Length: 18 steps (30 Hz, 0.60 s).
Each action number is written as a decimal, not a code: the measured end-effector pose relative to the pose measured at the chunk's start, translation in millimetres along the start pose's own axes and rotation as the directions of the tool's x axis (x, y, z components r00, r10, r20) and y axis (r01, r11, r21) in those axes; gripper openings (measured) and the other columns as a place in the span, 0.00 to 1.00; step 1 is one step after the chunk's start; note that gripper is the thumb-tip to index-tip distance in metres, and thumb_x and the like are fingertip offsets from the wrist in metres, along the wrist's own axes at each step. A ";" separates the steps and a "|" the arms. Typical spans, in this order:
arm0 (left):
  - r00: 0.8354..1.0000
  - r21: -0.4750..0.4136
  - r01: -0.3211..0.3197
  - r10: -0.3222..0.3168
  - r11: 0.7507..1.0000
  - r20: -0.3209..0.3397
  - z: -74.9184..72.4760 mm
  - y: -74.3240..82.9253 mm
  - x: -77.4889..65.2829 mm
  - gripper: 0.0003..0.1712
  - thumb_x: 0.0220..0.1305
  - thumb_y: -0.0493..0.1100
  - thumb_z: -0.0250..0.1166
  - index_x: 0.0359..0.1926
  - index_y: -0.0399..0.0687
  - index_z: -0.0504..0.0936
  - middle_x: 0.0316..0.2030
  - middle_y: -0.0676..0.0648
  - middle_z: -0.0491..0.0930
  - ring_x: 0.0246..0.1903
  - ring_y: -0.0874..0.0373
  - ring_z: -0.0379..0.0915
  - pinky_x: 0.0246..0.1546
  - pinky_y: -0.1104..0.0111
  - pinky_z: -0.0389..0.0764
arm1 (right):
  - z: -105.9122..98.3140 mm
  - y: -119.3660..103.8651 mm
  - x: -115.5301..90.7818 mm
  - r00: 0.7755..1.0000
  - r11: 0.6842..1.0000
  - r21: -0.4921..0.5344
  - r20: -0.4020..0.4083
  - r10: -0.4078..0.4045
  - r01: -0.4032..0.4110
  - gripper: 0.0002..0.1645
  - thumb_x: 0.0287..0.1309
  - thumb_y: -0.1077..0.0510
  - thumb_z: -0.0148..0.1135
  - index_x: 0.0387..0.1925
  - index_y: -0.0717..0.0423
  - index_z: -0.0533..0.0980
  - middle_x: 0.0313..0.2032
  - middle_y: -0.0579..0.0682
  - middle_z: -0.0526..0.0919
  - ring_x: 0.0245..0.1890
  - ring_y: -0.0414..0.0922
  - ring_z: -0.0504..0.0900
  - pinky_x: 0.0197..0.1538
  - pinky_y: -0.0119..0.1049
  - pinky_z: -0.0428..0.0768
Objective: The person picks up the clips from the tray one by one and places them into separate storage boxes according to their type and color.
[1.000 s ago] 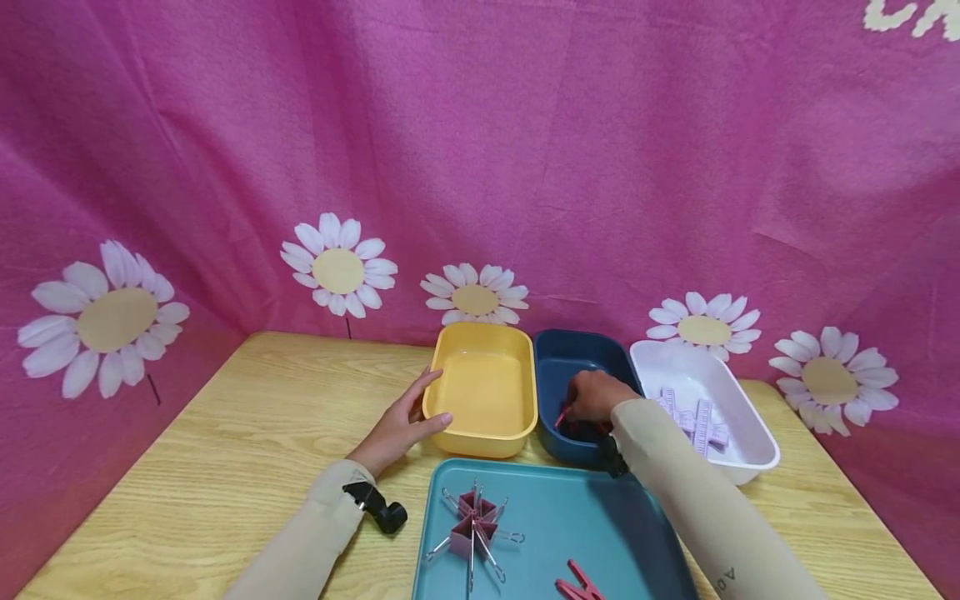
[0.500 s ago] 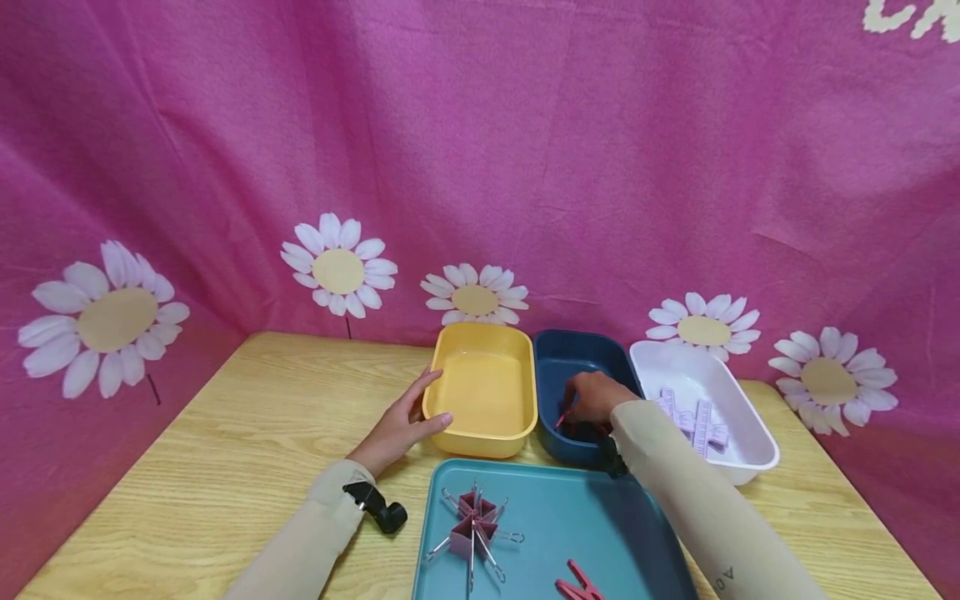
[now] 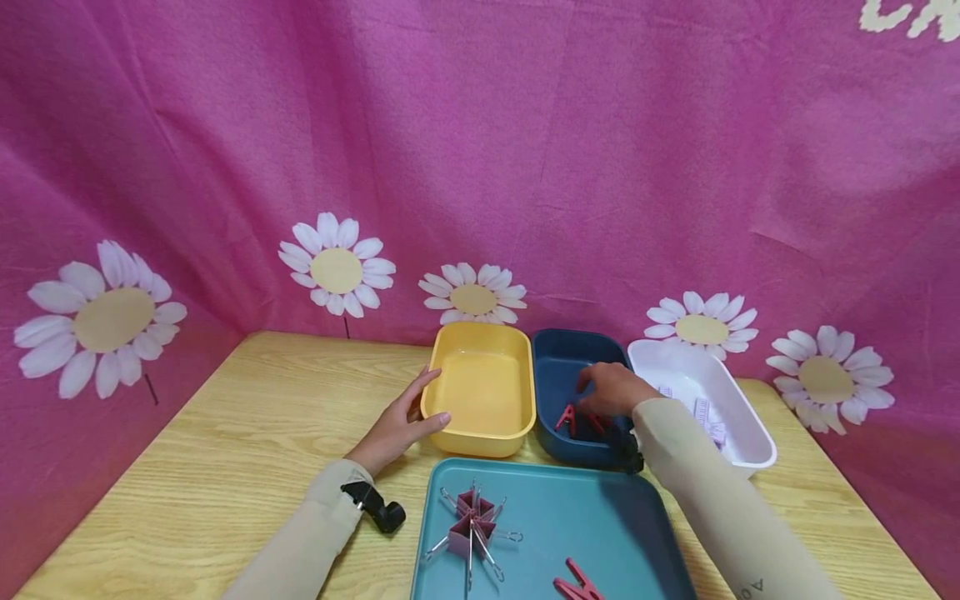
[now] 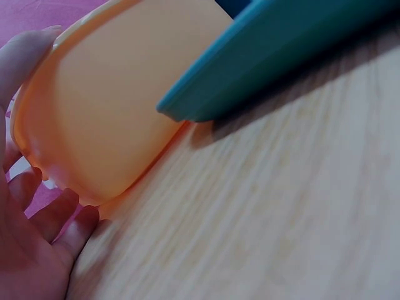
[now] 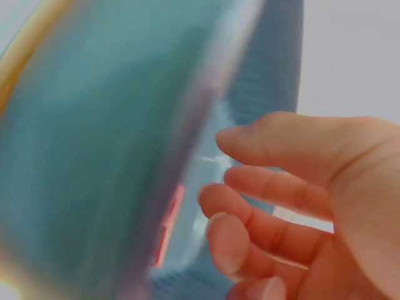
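Observation:
My right hand (image 3: 617,389) is over the navy bin (image 3: 551,358), its fingers loosely bent and holding nothing. Below its fingertips, red clothespins (image 3: 567,419) lie on the bin's floor; the hand partly hides them. My left hand (image 3: 397,427) rests against the left side of the yellow bin (image 3: 480,442), thumb and forefinger spread along the rim. In the left wrist view, the other fingers (image 4: 53,215) lie relaxed near the bin's outer wall. On the teal tray (image 3: 615,517) are a cluster of mauve binder clips (image 3: 472,529) and a red clothespin (image 3: 577,583).
A white bin (image 3: 738,417) with lavender measuring tape pieces (image 3: 702,412) stands to the right, partly behind my sleeve. The three bins stand side by side behind the tray on a wooden table (image 3: 225,475). A pink daisy-print cloth (image 3: 480,150) hangs behind.
My right hand has let go of a red clothespin in the navy bin and shifted slightly right and up, fingers spreading. The left hand has stayed on the yellow bin.

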<state>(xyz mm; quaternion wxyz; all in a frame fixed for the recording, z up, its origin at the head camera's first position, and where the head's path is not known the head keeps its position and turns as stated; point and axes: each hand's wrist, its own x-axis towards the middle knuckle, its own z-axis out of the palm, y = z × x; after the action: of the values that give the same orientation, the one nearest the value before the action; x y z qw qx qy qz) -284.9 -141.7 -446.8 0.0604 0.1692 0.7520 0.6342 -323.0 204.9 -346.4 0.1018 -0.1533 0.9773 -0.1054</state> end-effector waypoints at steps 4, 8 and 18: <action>1.000 0.011 0.017 -0.017 1.000 -0.006 0.4 0.9 -0.3 0.43 0.62 0.53 0.67 0.73 0.67 0.55 0.76 0.56 0.37 0.72 0.51 0.47 0.67 0.60 0.60 | -7.6 5.3 -12.3 0.998 0.999 -0.004 -0.039 -0.054 0.053 0.21 0.53 0.52 0.68 0.47 0.59 0.81 0.40 0.55 0.83 0.40 0.50 0.78 0.46 0.49 0.80; 1.000 0.013 0.012 -0.012 1.000 -0.001 0.2 1.9 -1.8 0.44 0.62 0.53 0.66 0.74 0.64 0.54 0.76 0.56 0.37 0.72 0.50 0.47 0.67 0.58 0.59 | -12.6 5.7 -26.2 0.994 0.996 0.028 -0.075 -0.086 0.088 0.21 0.54 0.51 0.68 0.46 0.60 0.80 0.29 0.48 0.81 0.30 0.44 0.77 0.35 0.40 0.79; 1.000 0.031 0.007 -0.006 1.000 -0.003 0.7 2.7 -1.4 0.42 0.63 0.53 0.66 0.73 0.69 0.55 0.76 0.53 0.37 0.72 0.50 0.45 0.69 0.57 0.57 | -19.2 -8.2 -67.3 0.974 0.983 0.083 -0.168 -0.150 0.166 0.20 0.54 0.54 0.68 0.48 0.57 0.79 0.22 0.44 0.75 0.23 0.40 0.73 0.26 0.34 0.75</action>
<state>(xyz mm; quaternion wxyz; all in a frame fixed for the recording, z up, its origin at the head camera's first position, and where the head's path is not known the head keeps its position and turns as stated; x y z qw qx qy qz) -282.8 -141.2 -444.5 0.0587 0.1667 0.7623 0.6226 -262.4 222.3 -315.0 0.0210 -0.2163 0.9608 -0.1724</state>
